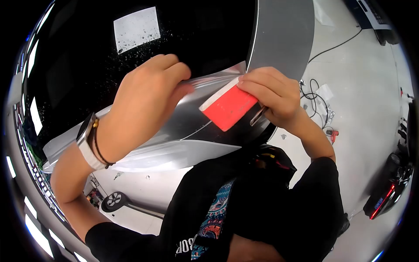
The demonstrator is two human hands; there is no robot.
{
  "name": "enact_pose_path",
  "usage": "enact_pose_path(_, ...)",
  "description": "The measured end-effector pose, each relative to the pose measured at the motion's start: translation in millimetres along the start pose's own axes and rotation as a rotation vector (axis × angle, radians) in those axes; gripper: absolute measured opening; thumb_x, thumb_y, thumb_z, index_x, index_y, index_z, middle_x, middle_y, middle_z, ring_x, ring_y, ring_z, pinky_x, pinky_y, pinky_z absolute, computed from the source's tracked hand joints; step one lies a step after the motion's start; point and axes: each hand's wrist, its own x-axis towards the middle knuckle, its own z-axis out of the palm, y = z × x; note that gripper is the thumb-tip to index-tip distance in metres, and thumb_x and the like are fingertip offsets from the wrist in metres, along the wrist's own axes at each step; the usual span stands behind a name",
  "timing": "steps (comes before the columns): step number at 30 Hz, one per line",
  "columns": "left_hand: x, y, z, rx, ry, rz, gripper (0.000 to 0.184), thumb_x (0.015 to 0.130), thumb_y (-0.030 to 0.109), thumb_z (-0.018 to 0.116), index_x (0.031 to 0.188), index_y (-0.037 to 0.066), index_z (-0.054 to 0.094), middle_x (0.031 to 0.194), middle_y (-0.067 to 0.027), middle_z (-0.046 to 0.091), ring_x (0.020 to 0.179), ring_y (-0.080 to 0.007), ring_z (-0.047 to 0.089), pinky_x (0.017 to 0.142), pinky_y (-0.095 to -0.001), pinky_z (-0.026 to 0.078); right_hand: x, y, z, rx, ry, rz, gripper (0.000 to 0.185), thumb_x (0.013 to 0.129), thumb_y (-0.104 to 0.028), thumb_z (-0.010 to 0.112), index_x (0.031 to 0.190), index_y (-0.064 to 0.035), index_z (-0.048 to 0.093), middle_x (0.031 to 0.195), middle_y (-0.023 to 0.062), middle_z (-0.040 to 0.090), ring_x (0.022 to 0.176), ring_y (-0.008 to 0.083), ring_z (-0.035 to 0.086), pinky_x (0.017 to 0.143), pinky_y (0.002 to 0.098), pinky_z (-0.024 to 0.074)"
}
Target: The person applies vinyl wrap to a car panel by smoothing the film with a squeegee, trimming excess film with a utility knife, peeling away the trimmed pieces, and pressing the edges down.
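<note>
My left hand (150, 89), with a watch (86, 131) on its wrist, is closed in a pinch. Between its thumb and forefinger runs the loose edge of a thin, clear, shiny film (209, 83), which lies over the silver body panel of a car (185, 118). In my right hand (275, 94) is a red squeegee card (230, 107) with a white edge strip, held tilted against the panel near the film's right end. A slim metallic object (258, 115) sticks out below the same hand; its kind is unclear.
Beyond my hands stretches a glossy black car surface (209, 35) with water drops and a light reflection. A cable (321, 98) and a red tool (332, 134) lie on the pale floor (366, 87). Another dark car (384, 192) stands at the right.
</note>
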Motion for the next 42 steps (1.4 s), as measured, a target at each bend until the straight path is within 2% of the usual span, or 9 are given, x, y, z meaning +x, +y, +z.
enact_pose_path(3, 11, -6, 7, -0.024, 0.024, 0.064, 0.011, 0.087, 0.004, 0.074, 0.093, -0.002, 0.066, 0.085, -0.0143, 0.061, 0.073, -0.0279, 0.06, 0.065, -0.0377, 0.048, 1, 3, -2, -0.037, -0.005, -0.001, 0.031, 0.07, -0.001, 0.068, 0.101, -0.0041, 0.072, 0.096, 0.0072, 0.072, 0.084, 0.0256, 0.072, 0.058, 0.0295, 0.0562)
enact_pose_path(6, 16, -5, 0, -0.252, -0.077, -0.085, 0.006, 0.088, 0.001, 0.07, 0.087, -0.003, 0.065, 0.08, -0.0132, 0.06, 0.068, -0.0269, 0.058, 0.062, -0.0351, 0.046, 1, 7, -1, -0.04, -0.006, -0.004, 0.034, 0.068, 0.0, 0.069, 0.102, -0.004, 0.071, 0.095, 0.0073, 0.071, 0.084, 0.0259, 0.071, 0.057, 0.0296, 0.0557)
enact_pose_path(20, 8, -7, -1, -0.126, -0.029, -0.015, 0.013, 0.086, 0.005, 0.077, 0.091, -0.001, 0.067, 0.083, -0.0123, 0.061, 0.071, -0.0274, 0.061, 0.061, -0.0343, 0.048, 15, -9, 3, -0.134, -0.133, 0.093, 0.042, 0.063, 0.003, 0.067, 0.104, 0.001, 0.071, 0.095, 0.0094, 0.07, 0.08, 0.0266, 0.069, 0.054, 0.0311, 0.0519)
enact_pose_path(22, 2, -5, -9, -0.061, -0.03, -0.002, 0.015, 0.086, 0.006, 0.078, 0.093, -0.001, 0.067, 0.084, -0.0123, 0.062, 0.071, -0.0273, 0.062, 0.061, -0.0342, 0.048, 15, 8, -3, 0.024, -0.121, 0.029, 0.043, 0.062, 0.005, 0.068, 0.104, 0.0023, 0.071, 0.094, 0.0107, 0.071, 0.08, 0.0275, 0.07, 0.056, 0.0316, 0.0532)
enact_pose_path(24, -8, -7, -19, 0.064, -0.101, -0.094, 0.017, 0.085, 0.007, 0.079, 0.094, -0.001, 0.067, 0.085, -0.0122, 0.063, 0.071, -0.0269, 0.063, 0.061, -0.0344, 0.049, 17, 12, -9, 0.087, -0.133, 0.002, 0.042, 0.062, 0.006, 0.068, 0.104, 0.002, 0.071, 0.094, 0.0109, 0.072, 0.08, 0.028, 0.07, 0.057, 0.0317, 0.0539)
enact_pose_path(28, -26, -17, -27, 0.032, -0.12, -0.228, 0.018, 0.084, 0.004, 0.08, 0.093, -0.003, 0.066, 0.087, -0.0125, 0.064, 0.074, -0.027, 0.066, 0.063, -0.0343, 0.051, 24, 14, 3, 0.144, -0.135, -0.038, 0.042, 0.059, 0.005, 0.071, 0.101, 0.0, 0.071, 0.094, 0.0105, 0.072, 0.079, 0.0273, 0.07, 0.059, 0.0314, 0.0552)
enact_pose_path(36, -41, -25, -38, 0.017, -0.109, -0.244, 0.019, 0.084, 0.003, 0.079, 0.094, -0.003, 0.064, 0.087, -0.0138, 0.063, 0.078, -0.029, 0.067, 0.068, -0.0351, 0.053, 43, -5, 18, 0.111, -0.168, -0.083, 0.042, 0.059, 0.003, 0.075, 0.1, -0.0023, 0.07, 0.091, 0.0078, 0.07, 0.076, 0.0244, 0.068, 0.054, 0.0296, 0.0526)
enact_pose_path(39, -44, -28, -42, 0.041, -0.105, -0.238, 0.019, 0.084, 0.002, 0.079, 0.094, -0.004, 0.064, 0.087, -0.014, 0.063, 0.08, -0.0287, 0.067, 0.068, -0.0349, 0.052, 54, -11, 26, 0.133, -0.223, -0.074, 0.046, 0.058, 0.005, 0.073, 0.104, 0.0018, 0.072, 0.095, 0.0123, 0.072, 0.077, 0.0286, 0.071, 0.058, 0.0314, 0.0558)
enact_pose_path(42, -51, -29, -43, 0.028, -0.102, -0.255, 0.019, 0.083, 0.002, 0.078, 0.095, -0.003, 0.064, 0.088, -0.0139, 0.062, 0.081, -0.0284, 0.067, 0.069, -0.0348, 0.052, 61, -23, 35, 0.012, -0.202, -0.124, 0.025, 0.068, -0.005, 0.07, 0.093, -0.0031, 0.067, 0.084, 0.0048, 0.062, 0.071, 0.0186, 0.061, 0.047, 0.0274, 0.0453)
